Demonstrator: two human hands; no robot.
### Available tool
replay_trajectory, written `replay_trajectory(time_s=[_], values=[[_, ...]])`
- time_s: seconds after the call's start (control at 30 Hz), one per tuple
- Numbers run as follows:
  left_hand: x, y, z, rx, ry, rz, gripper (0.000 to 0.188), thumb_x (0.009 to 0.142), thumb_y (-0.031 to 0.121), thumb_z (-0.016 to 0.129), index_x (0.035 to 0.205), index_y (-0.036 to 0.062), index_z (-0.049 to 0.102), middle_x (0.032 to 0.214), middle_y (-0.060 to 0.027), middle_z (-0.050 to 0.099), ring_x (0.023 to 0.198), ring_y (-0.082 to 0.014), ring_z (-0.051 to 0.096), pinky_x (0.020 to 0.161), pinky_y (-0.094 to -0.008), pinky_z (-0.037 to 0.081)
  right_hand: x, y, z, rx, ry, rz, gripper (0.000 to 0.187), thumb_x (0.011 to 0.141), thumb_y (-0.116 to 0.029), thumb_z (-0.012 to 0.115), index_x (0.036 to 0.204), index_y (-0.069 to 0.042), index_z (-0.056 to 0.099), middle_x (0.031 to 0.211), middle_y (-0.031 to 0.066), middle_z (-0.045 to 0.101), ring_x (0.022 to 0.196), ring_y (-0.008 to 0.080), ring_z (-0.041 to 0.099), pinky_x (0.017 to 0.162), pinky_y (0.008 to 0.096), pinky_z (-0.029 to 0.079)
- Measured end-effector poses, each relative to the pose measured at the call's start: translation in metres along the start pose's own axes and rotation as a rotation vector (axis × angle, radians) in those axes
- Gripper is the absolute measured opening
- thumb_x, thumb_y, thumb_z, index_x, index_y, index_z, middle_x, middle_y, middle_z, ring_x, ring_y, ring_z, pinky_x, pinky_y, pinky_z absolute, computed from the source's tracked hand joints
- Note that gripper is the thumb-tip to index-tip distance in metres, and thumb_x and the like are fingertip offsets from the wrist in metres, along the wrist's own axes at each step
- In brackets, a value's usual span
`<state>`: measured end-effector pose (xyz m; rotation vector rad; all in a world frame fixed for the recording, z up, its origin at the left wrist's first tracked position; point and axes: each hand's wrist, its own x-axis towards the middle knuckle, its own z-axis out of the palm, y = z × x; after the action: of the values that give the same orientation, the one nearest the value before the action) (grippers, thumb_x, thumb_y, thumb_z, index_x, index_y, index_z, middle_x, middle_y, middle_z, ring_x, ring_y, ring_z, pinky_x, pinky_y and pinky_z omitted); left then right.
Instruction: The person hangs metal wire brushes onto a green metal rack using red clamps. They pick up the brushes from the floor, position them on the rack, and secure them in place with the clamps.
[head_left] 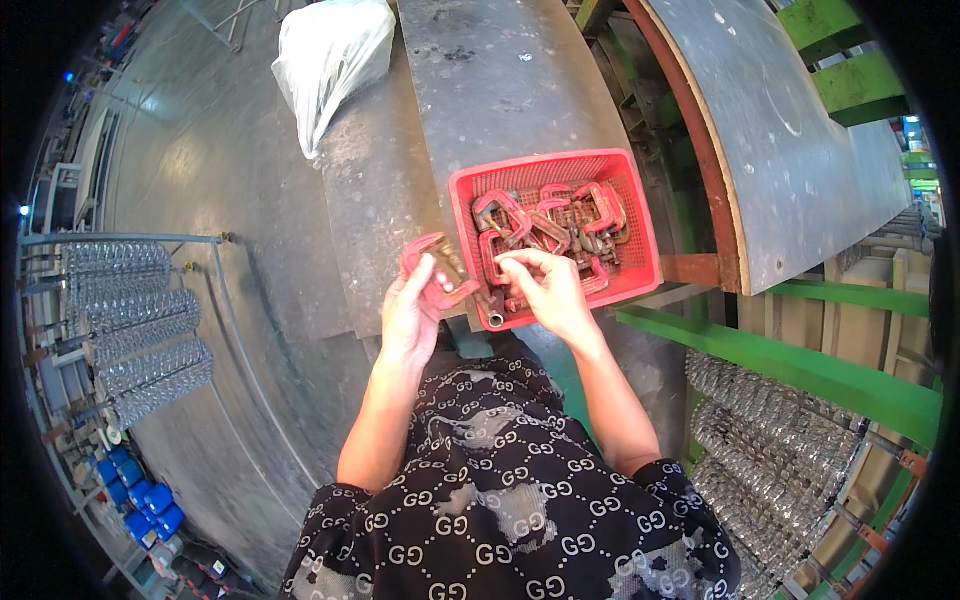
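In my left hand [412,310] is a red C-clamp [428,242] with a rusty screw, held up just left of a red plastic basket [640,230]. My thumb lies over the clamp's frame. Several more red C-clamps [600,205] with rusty screws lie jumbled in the basket. Over its near left part, my right hand [550,290] has its fingers curled and pinched together, close to one of these clamps. What the fingertips hold, if anything, I cannot make out. Near the basket's front left corner lies a metal piece with a round open end [495,319].
Beneath the basket is a worn grey metal surface [500,90]. A white plastic bag [335,60] stands far left. At right are a brown-edged board [780,150] and a green beam [790,365]. Shiny twisted metal bundles hang at left [150,325] and lower right [770,450].
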<state>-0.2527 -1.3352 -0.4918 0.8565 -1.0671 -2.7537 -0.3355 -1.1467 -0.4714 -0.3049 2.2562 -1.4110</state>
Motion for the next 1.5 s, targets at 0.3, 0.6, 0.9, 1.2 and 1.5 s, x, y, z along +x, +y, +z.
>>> replay_trajectory(time_s=[0.3,0.6,0.9,1.2,1.5], values=[[-0.007,0.016,-0.029,-0.010,0.158,0.012,0.018,0.099,0.023,0.055,0.108,0.0076,0.056,0.083,-0.0026,0.062,0.084,-0.0175,0.064,0.098,-0.0498,0.050,0.044,0.043,0.018,-1.059,-0.366,-0.275,0.020,0.079,-0.021,0.071,0.091,-0.005,0.070,0.080,0.0162,0.070,0.081,0.0337,0.069,0.072,0.0440,0.054],[-0.023,0.020,-0.005,0.105,0.019,-0.036,0.022,0.097,0.029,0.058,0.102,0.0083,0.060,0.090,-0.0055,0.067,0.087,-0.0173,0.066,0.085,-0.0396,0.054,0.031,0.024,-0.031,-0.280,-0.239,-0.001,0.032,0.087,-0.026,0.072,0.107,-0.001,0.069,0.064,0.0070,0.060,0.066,0.0113,0.063,0.062,0.0322,0.050],[-0.018,0.012,0.027,0.215,-0.049,-0.063,0.022,0.092,0.023,0.067,0.107,0.0081,0.063,0.097,-0.0040,0.069,0.085,-0.0125,0.066,0.081,-0.0331,0.054,-0.023,-0.040,-0.008,-0.437,-0.084,-0.618,0.030,0.082,-0.020,0.074,0.109,-0.007,0.067,0.078,0.0088,0.064,0.068,0.0237,0.061,0.062,0.0353,0.050],[-0.024,0.006,0.007,-0.129,-0.072,-0.137,0.014,0.092,0.015,0.064,0.104,0.0064,0.063,0.097,-0.0042,0.068,0.091,-0.0180,0.067,0.089,-0.0379,0.053,0.016,0.036,-0.033,-0.405,0.293,-0.238,0.027,0.086,-0.019,0.072,0.106,-0.003,0.069,0.080,0.0080,0.063,0.068,0.0178,0.060,0.063,0.0298,0.048],[-0.031,-0.006,0.004,0.007,-0.108,-0.041,0.017,0.089,0.010,0.067,0.105,0.0068,0.064,0.101,-0.0055,0.068,0.097,-0.0176,0.064,0.089,-0.0367,0.049,0.076,0.050,0.006,-0.694,0.258,-0.303,0.033,0.076,-0.024,0.078,0.101,-0.006,0.067,0.098,0.0087,0.058,0.100,0.0280,0.056,0.091,0.0430,0.041]])
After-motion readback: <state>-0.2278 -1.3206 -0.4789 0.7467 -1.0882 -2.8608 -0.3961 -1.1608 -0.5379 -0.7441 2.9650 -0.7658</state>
